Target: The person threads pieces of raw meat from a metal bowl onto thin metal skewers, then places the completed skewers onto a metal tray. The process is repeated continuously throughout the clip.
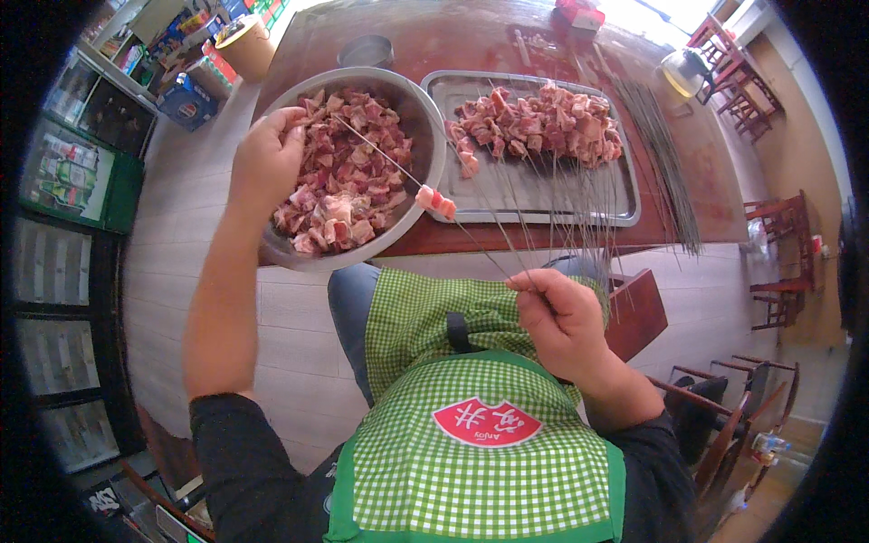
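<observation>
My right hand (566,319) pinches the lower end of a thin metal skewer (480,246), which slants up and left over the big bowl. A few pieces of raw meat (436,203) are threaded midway along it. At the left side of the metal bowl (433,136), my left hand (270,158) has its fingers curled together against the meat; whatever they grip is hidden. Chunks of raw red and pale meat (358,181) fill the bowl. To its right, a steel tray (489,201) bears a pile of meat-loaded skewers (543,122), their bare ends sticking out over the front rim.
A bundle of bare skewers (665,163) lies on the red-brown table (416,27) right of the tray. Behind the bowl sits a small metal bowl (366,52). A glass jug (683,72) stands at the far right. Wooden chairs (783,244) are on the right, glass-door cabinets (68,181) on the left.
</observation>
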`<state>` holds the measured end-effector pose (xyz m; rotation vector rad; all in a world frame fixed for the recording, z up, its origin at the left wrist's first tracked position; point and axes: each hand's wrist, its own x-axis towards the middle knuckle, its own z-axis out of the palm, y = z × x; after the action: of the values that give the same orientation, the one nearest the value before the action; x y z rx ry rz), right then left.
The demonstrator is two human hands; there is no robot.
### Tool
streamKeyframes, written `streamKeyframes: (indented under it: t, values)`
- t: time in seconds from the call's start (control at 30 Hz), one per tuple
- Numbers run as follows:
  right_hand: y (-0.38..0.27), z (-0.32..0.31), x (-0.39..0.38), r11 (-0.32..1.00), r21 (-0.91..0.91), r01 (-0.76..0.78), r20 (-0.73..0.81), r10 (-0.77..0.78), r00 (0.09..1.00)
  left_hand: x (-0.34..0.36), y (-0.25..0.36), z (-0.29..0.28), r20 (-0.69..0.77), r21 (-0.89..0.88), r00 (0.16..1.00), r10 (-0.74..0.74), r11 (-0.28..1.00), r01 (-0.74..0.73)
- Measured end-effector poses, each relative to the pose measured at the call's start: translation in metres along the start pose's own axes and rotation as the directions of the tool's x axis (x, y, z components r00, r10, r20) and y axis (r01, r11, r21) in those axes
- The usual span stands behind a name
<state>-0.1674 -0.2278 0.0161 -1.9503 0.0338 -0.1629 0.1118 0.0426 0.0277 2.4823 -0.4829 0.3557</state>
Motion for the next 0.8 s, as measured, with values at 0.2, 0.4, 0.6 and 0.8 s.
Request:
streamKeyframes:
  t: [0.2,0.4,0.6,0.8]
  values:
    - [0.006,0.002,0.001,0.998,-0.014,0.067,-0.003,-0.067,0.998,0.033,-0.041,0.017,0.169,0.242,0.985,0.029,0.968,-0.070]
    - [0.008,-0.004,-0.002,0.997,-0.017,-0.070,0.042,0.070,0.997,0.019,-0.031,0.004,0.120,-0.422,0.989,-0.091,0.897,0.134]
    - [0.012,0.004,0.008,0.997,-0.056,0.044,0.048,-0.041,0.998,-0.032,-0.004,0.008,0.281,-0.959,0.956,-0.084,-0.073,0.275]
    - [0.011,0.001,0.008,0.999,-0.047,-0.015,0.056,0.018,0.998,-0.050,0.023,0.015,0.210,-0.970,0.976,-0.055,-0.134,0.202]
